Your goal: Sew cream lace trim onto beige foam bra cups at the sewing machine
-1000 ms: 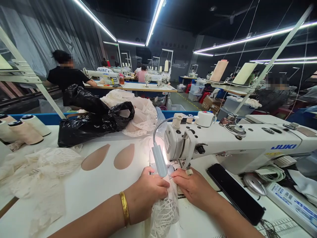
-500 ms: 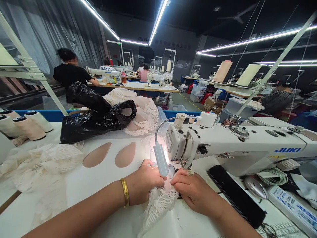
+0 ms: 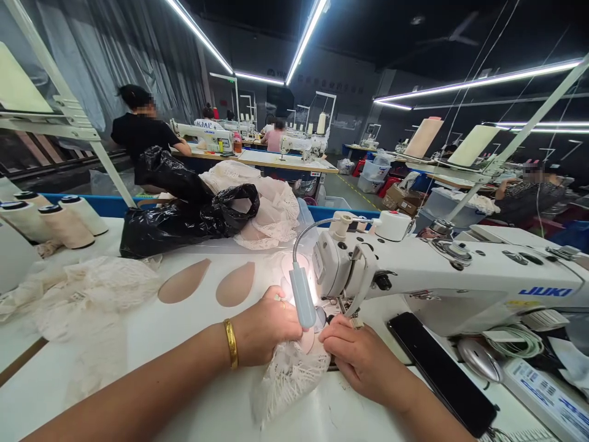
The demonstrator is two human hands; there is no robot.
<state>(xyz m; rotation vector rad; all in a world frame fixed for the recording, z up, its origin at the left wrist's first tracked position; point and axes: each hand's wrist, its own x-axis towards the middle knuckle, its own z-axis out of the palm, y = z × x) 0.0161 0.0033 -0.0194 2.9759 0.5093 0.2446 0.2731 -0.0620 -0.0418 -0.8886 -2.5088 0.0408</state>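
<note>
White lace fabric [image 3: 292, 377] hangs toward me from beneath the needle area of a white JUKI sewing machine [image 3: 442, 264]. My left hand [image 3: 271, 325], with a gold bangle at the wrist, is closed on the lace piece at its left edge. Its fingertips are partly behind the grey gooseneck lamp [image 3: 302, 298], which lights the work. On the other side, close to the presser foot, my right hand [image 3: 354, 353] pinches the right edge of the same lace. A smooth pale pink patch [image 3: 307, 341] shows between the hands. The needle itself is hidden.
Two brown teardrop shapes [image 3: 235, 284] are on the white table, left of the machine. Farther left lie loose lace [image 3: 96, 294] and thread cones [image 3: 67, 226]. A black plastic bag [image 3: 184, 224] sits behind. A phone [image 3: 442, 374] lies at right. Other people sit at machines beyond.
The view has shifted slightly, so the surroundings appear a little to the right. The lace below my hands has spread wider. Both hands keep their hold near the presser foot.
</note>
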